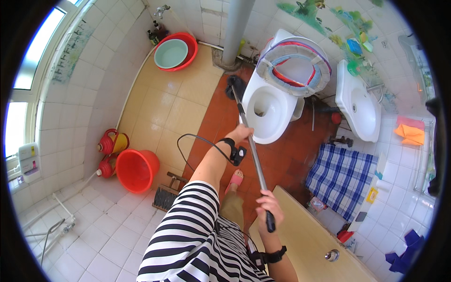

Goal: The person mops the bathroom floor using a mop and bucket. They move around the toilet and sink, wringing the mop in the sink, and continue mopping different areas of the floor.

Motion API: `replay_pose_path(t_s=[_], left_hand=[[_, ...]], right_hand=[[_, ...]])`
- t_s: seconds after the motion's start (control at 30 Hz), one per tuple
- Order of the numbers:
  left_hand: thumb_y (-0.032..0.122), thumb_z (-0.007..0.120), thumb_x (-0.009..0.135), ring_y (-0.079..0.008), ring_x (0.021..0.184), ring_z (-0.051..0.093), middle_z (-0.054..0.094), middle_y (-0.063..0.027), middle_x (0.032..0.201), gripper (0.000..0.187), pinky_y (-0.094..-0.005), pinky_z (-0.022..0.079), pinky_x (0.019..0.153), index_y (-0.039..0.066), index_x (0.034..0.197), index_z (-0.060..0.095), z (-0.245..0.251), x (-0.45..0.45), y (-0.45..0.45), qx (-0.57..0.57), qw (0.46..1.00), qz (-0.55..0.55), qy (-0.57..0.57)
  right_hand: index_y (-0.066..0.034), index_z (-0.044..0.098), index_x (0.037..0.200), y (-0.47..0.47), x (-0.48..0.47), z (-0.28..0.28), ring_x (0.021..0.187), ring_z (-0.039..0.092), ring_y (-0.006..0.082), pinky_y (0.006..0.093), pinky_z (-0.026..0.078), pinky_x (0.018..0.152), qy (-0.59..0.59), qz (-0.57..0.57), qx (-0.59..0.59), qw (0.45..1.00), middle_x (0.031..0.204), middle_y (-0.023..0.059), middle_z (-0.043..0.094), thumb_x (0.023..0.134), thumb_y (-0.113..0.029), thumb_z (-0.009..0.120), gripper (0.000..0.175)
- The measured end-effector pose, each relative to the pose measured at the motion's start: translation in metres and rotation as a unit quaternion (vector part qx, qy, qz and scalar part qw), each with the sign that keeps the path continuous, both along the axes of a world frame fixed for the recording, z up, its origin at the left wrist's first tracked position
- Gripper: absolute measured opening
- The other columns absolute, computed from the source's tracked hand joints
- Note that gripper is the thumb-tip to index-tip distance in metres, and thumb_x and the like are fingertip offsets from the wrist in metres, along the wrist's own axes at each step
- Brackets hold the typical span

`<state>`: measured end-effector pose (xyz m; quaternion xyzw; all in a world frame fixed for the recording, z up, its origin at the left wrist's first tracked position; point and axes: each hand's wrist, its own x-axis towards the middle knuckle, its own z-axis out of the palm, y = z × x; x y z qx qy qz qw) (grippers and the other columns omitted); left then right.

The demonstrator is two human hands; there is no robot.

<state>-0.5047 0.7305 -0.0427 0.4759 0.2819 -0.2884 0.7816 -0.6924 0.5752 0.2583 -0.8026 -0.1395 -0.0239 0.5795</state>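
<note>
A long metal mop handle (256,160) runs slantwise across the view. My left hand (242,133) is closed around its middle, next to the toilet bowl's rim. Lower down, my right hand (269,207) grips it just above the black end cap (270,222). At the far end a dark mop head (235,86) rests on the red-brown floor tiles, left of the toilet. The white toilet (268,109) has its lid and seat up, with a padded grey seat cover (271,72) on the seat. Some brown matter shows inside the bowl.
A grey pipe (236,33) rises behind the mop head. Red and pale green basins (171,53) stand in the far corner. A red bucket (137,171) and vacuum flasks (121,141) are at left. The washbasin (361,105), checked cloth (341,178) and door (310,239) are at right.
</note>
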Motion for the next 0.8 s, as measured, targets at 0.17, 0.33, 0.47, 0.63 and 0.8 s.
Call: replay_pose_path(t_s=[0.17, 0.33, 0.47, 0.63, 0.8], left_hand=[[0.008, 0.058, 0.083, -0.0233, 0.06, 0.06, 0.056, -0.0123, 0.076, 0.02, -0.0416, 0.063, 0.069, -0.01, 0.087, 0.052, 0.004, 0.023, 0.041, -0.02, 0.997, 0.067, -0.021], [0.008, 0.058, 0.086, -0.021, 0.067, 0.061, 0.054, -0.0095, 0.08, 0.019, -0.0404, 0.062, 0.073, -0.009, 0.089, 0.05, 0.029, -0.016, 0.016, -0.11, 0.985, 0.133, -0.011], [0.009, 0.058, 0.086, -0.0247, 0.071, 0.066, 0.057, -0.0109, 0.083, 0.018, -0.0371, 0.061, 0.071, -0.007, 0.089, 0.05, 0.052, -0.044, 0.014, -0.14, 0.977, 0.161, -0.007], [0.01, 0.055, 0.087, -0.0253, 0.073, 0.067, 0.057, -0.0096, 0.077, 0.016, -0.0363, 0.06, 0.074, -0.004, 0.081, 0.051, 0.071, -0.074, 0.063, -0.129, 0.972, 0.193, -0.028], [0.011, 0.056, 0.088, -0.0181, 0.063, 0.058, 0.054, -0.007, 0.072, 0.018, -0.0373, 0.059, 0.081, -0.001, 0.076, 0.051, 0.066, -0.117, 0.129, -0.098, 0.945, 0.312, -0.026]], right_hand=[[-0.0013, 0.057, 0.077, 0.033, 0.049, 0.005, 0.103, 0.064, 0.031, 0.0497, 0.043, 0.102, 0.016, 0.199, -0.126, 0.972, 0.082, 0.0076, 0.062, 0.072, -0.002, 0.078, 0.022], [-0.0009, 0.056, 0.071, 0.008, 0.052, 0.045, 0.106, 0.063, 0.0324, 0.0476, 0.046, 0.1, 0.084, 0.282, -0.186, 0.937, 0.083, 0.0081, 0.063, 0.066, 0.003, 0.078, 0.023], [-0.001, 0.057, 0.067, -0.002, 0.044, 0.074, 0.106, 0.063, 0.0351, 0.0464, 0.048, 0.098, 0.127, 0.274, -0.202, 0.932, 0.082, 0.0093, 0.066, 0.066, 0.0, 0.077, 0.02], [0.0008, 0.055, 0.068, 0.019, 0.045, 0.083, 0.117, 0.058, 0.0362, 0.0381, 0.052, 0.083, 0.124, 0.345, -0.192, 0.911, 0.093, 0.0095, 0.065, 0.067, 0.009, 0.074, 0.021], [0.0001, 0.056, 0.066, 0.062, 0.056, 0.072, 0.117, 0.058, 0.038, 0.0386, 0.05, 0.086, 0.098, 0.415, -0.159, 0.89, 0.097, 0.0109, 0.067, 0.067, 0.004, 0.077, 0.022]])
